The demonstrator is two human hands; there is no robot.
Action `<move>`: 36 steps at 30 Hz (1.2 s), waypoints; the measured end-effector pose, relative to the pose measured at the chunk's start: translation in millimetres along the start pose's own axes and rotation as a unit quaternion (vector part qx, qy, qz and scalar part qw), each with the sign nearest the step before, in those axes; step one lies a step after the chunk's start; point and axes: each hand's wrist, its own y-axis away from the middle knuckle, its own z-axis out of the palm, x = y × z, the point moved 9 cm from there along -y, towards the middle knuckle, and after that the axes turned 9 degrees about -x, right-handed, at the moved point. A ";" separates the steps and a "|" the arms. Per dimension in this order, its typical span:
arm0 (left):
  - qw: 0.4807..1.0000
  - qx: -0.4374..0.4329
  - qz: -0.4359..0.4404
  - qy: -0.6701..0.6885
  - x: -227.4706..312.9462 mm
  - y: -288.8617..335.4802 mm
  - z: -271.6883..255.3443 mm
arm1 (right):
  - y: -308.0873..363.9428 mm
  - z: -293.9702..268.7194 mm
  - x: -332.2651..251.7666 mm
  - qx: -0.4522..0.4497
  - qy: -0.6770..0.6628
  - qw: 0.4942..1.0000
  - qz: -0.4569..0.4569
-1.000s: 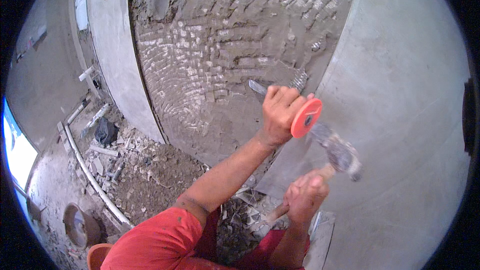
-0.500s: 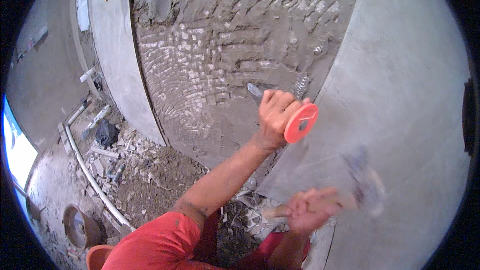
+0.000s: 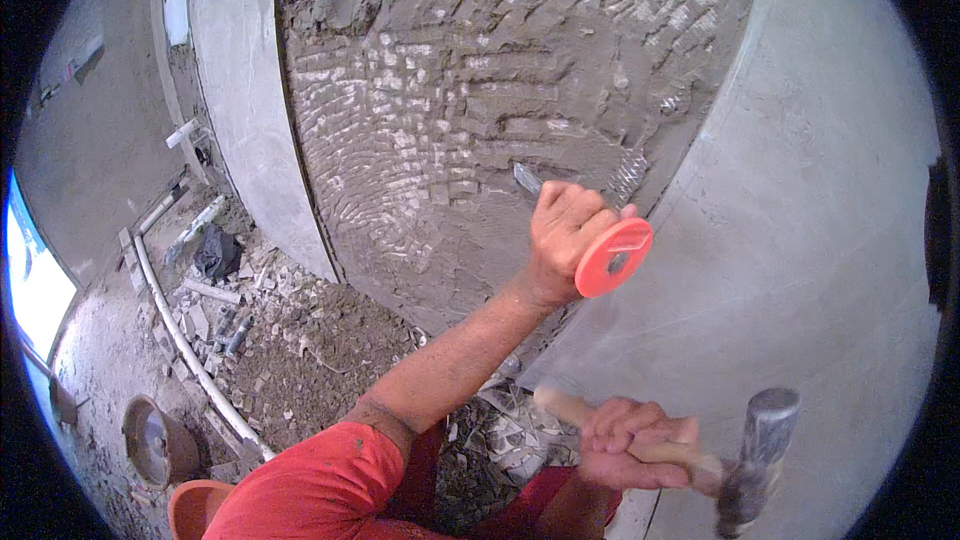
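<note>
My left hand (image 3: 566, 240) is wrapped round a chisel (image 3: 527, 178) with an orange round hand guard (image 3: 614, 258). The chisel's flat blade points up and left, toward the mortar-covered wall (image 3: 480, 70); whether its tip touches the mortar I cannot tell. Low on the right, my right hand (image 3: 632, 443) grips the wooden handle of a hammer (image 3: 765, 450). The hammer's heavy metal head is held away from the chisel, in front of the smooth grey panel (image 3: 800, 240). Ridged, broken-up mortar with pale patches covers the wall ahead.
Rubble (image 3: 310, 340) and tile shards lie along the wall's foot. A white pipe (image 3: 185, 340) runs over the floor at left, near a black plastic bag (image 3: 217, 252). A brown bucket (image 3: 160, 440) and an orange container (image 3: 195, 508) stand at lower left.
The hammer and my right hand have dropped slightly lower, and the hammer is less blurred. My left hand, still on the chisel, appears slightly farther right as the view has shifted.
</note>
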 end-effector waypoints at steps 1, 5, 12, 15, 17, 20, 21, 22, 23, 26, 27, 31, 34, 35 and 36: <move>1.000 -0.005 -0.003 0.003 0.8 0.0 0.5 | 4.9 -10.9 13.6 0.019 0.034 0.999 0.030; 1.000 0.007 0.001 -0.006 -6.4 -3.9 -1.1 | 27.7 -50.2 67.4 0.128 0.186 0.929 0.294; 1.000 0.009 -0.006 0.017 -4.7 -2.8 -12.5 | 12.4 -9.3 4.7 -0.103 -0.063 0.982 0.145; 1.000 0.005 -0.009 0.011 -4.6 -2.4 -8.1 | 21.6 -19.9 64.6 0.009 0.189 0.953 0.236; 1.000 0.003 -0.006 0.005 -8.6 -4.1 -10.1 | 17.7 -20.8 66.0 0.077 0.313 0.917 0.237; 1.000 -0.003 -0.013 0.012 -13.6 -2.3 -14.6 | 10.3 -7.5 30.8 0.024 0.177 0.967 0.184; 1.000 0.005 -0.015 0.018 -13.6 -4.9 -15.5 | 12.5 -2.0 17.8 0.056 0.054 0.989 0.128; 0.999 0.010 -0.022 0.022 -13.2 -3.7 -16.1 | 8.9 4.8 10.8 0.042 -0.005 0.996 0.080; 1.000 0.011 -0.024 0.018 -11.9 -3.2 -14.4 | 4.7 12.9 2.5 0.024 -0.063 0.997 0.037; 0.999 0.009 -0.030 0.010 -6.4 -3.2 -6.4 | -7.4 14.4 22.1 -0.004 0.073 0.995 0.072; 0.999 0.004 -0.033 0.007 -8.7 -4.3 -5.1 | 13.3 -14.8 58.7 0.095 0.187 0.961 0.182; 1.000 -0.008 -0.017 -0.019 -12.0 -1.1 -10.2 | 11.9 -20.7 49.6 0.064 0.269 0.919 0.282; 1.000 0.004 -0.019 -0.015 -11.3 0.3 -9.8 | 20.7 -14.7 12.3 0.181 0.136 0.969 0.099; 1.000 0.005 -0.021 -0.011 -11.2 1.0 -10.2 | 18.3 -8.1 6.3 0.163 0.081 0.982 0.051; 1.000 0.006 -0.023 -0.007 -10.7 1.4 -9.8 | 2.5 8.2 6.1 0.067 0.017 0.997 0.013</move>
